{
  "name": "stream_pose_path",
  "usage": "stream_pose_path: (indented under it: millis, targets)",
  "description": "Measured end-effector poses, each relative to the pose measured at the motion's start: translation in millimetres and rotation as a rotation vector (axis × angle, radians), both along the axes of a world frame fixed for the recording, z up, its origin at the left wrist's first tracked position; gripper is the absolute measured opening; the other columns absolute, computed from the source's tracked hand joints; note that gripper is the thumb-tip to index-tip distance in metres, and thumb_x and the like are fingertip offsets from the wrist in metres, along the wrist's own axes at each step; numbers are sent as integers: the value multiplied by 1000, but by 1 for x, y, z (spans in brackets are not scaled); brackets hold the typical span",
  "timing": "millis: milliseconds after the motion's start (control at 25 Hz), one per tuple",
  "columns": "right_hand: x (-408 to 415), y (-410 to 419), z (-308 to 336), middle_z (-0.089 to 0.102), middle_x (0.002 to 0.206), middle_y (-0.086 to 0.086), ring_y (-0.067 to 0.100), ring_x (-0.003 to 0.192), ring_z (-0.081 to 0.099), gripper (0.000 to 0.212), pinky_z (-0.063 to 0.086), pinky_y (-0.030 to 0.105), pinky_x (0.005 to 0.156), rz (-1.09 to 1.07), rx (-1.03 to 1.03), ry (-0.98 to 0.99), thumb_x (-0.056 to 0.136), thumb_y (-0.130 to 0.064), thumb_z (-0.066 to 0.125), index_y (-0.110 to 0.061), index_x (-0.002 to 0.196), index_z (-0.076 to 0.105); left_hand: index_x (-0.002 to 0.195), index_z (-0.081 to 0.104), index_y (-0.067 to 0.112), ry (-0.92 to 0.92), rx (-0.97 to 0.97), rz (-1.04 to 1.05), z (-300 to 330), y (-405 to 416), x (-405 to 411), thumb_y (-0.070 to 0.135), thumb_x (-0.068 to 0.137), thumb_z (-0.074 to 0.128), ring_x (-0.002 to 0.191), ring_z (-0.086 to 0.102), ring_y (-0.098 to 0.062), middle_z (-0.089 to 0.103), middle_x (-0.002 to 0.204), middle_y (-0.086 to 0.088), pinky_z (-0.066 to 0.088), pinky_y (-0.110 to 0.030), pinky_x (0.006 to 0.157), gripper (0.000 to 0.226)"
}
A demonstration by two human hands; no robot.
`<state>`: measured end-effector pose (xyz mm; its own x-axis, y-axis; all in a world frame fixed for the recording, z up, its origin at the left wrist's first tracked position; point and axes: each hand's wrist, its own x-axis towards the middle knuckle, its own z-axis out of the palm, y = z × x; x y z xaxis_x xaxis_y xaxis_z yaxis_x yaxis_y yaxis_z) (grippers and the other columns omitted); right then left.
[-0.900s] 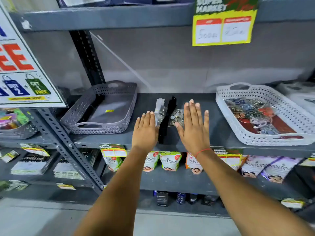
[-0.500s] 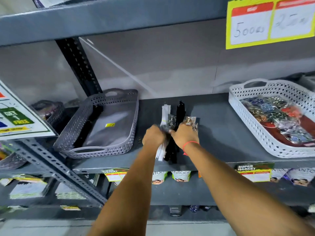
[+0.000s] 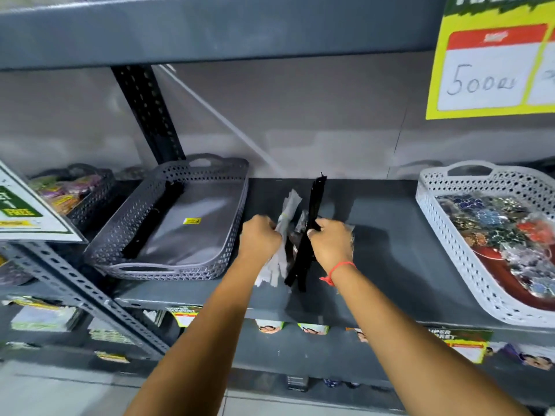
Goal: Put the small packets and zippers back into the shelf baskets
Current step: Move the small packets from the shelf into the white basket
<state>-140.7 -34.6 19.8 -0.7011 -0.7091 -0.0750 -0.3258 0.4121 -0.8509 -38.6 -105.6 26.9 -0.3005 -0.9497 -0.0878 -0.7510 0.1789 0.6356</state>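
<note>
On the grey shelf (image 3: 390,253), between two baskets, my left hand (image 3: 260,239) is closed around a bunch of white zippers (image 3: 289,210). Beside it, my right hand (image 3: 330,242) grips a bunch of black zippers (image 3: 316,202) that stick up and hang down past the fist. A few small clear packets (image 3: 301,219) show between the two bunches and under my right hand. The grey basket (image 3: 210,172) on the left holds a black zipper bundle (image 3: 156,217) along its left side. The white basket (image 3: 441,235) on the right is filled with shiny packets (image 3: 492,223).
A dark basket (image 3: 90,202) of packets sits further left behind a sale sign (image 3: 18,211). A slanted metal upright (image 3: 78,283) crosses below the grey basket. A yellow price card (image 3: 486,67) hangs from the upper shelf. Pouches line the shelf below.
My hands went from flat and open over the pile to closed fists, each holding a bunch of zippers, which now lift off the shelf. The camera has moved closer.
</note>
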Motion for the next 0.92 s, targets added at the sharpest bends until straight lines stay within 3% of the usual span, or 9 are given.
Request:
stream_pose_path:
  millis: [120,160,240,320,440,560,680,800,920]
  targets:
    - [13,-13,12,67,116,20,33,109,60,32,46,35,96,54,-102,-31,81,-6,53,1,110,65,54,32,8,-98,-155,45,16,-1,13,-6,74,47,57,40,-42,36,54,-19,30,-31,55,29]
    - [19,-20,14,68,112,20,32,105,61,29,47,33,94,107,-115,-20,81,-6,53,-1,106,67,53,32,8,-109,-188,58,18,-1,18,-7,74,46,66,47,-47,41,58,-22,31,-32,56,29]
    - [32,-32,14,64,86,21,34,83,58,15,45,32,76,208,-104,56,79,-4,51,-6,82,65,70,50,0,-154,-248,64,18,1,24,-6,77,45,84,57,-48,58,78,-26,36,-36,60,11]
    - [42,-41,8,66,94,23,37,89,61,20,47,36,78,267,-23,119,81,-4,46,-8,94,62,96,57,-3,-235,-293,57,14,5,24,-3,82,42,97,59,-47,63,101,-27,45,-43,70,20]
    - [47,-43,-9,65,113,25,39,106,61,27,49,40,84,336,186,279,89,-8,38,-4,109,55,108,57,-2,-408,-275,-8,6,8,16,-2,89,38,106,60,-44,65,112,-25,50,-46,83,27]
    - [38,-39,-13,68,109,25,38,103,63,28,50,38,84,428,215,302,84,-5,44,-1,103,64,114,58,-2,-510,-241,-69,1,11,12,-5,89,37,110,59,-41,63,118,-23,50,-45,89,33]
    - [-4,-35,-3,70,100,23,36,94,65,23,50,33,74,344,136,294,75,-1,48,-3,86,68,108,61,-1,-430,-325,-98,4,14,-2,-4,85,42,106,59,-41,62,114,-22,51,-45,84,30]
    - [-68,-28,-1,62,124,19,36,116,55,33,49,39,96,225,347,402,80,-14,55,-9,111,64,107,63,-1,-350,-125,-133,0,23,-29,4,86,46,103,62,-42,66,111,-24,52,-42,82,27]
    - [-99,-27,-10,52,137,17,34,126,47,54,41,41,105,293,606,299,76,-25,65,-7,125,53,127,48,0,-336,98,-93,-16,27,-49,11,90,46,120,51,-40,51,132,-22,46,-43,95,40]
